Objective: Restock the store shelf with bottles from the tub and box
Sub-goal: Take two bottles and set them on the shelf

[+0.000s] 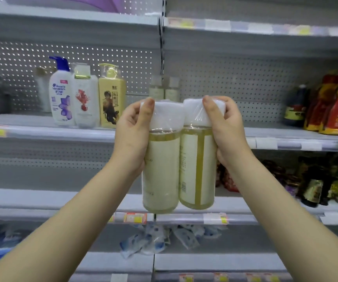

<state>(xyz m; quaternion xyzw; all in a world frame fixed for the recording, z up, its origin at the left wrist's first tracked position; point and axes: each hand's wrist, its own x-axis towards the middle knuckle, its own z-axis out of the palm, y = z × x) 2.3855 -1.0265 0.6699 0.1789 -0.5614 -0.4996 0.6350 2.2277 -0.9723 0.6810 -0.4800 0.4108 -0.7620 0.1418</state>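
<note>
— While both arms reach up toward the shelving, what is held?
— Twin pack (179,171): two pale yellow bottles with white caps, bound side by side in clear film. Upright, in the air, in front of the shelf (48,132). Caps about level with that shelf; bases down by the price strip of the one below.
— Left hand (132,137)?
— Grips the left bottle at shoulder and cap. Thumb laid over the cap front, palm against the side. Other fingers are behind, hidden.
— Right hand (228,131)?
— Same hold on the right bottle. Thumb pressed on the cap, film creased under it; fingers wrapped round the far side, mostly out of sight.
— On the shelf behind?
— Left of the hands, three in a close row: white pump bottle (61,96) with blue top, white bottle with red flower (85,98), yellow bottle (112,98). Just behind the hands, a second pack (164,89) of the same kind near the pegboard, blurred.
— Right bay?
— Dark bottle (296,107) beside red-and-yellow packets (334,106). One shelf down, dark labelled bottles (314,188). Lowest, a heap of blue-and-white pouches (160,239).
</note>
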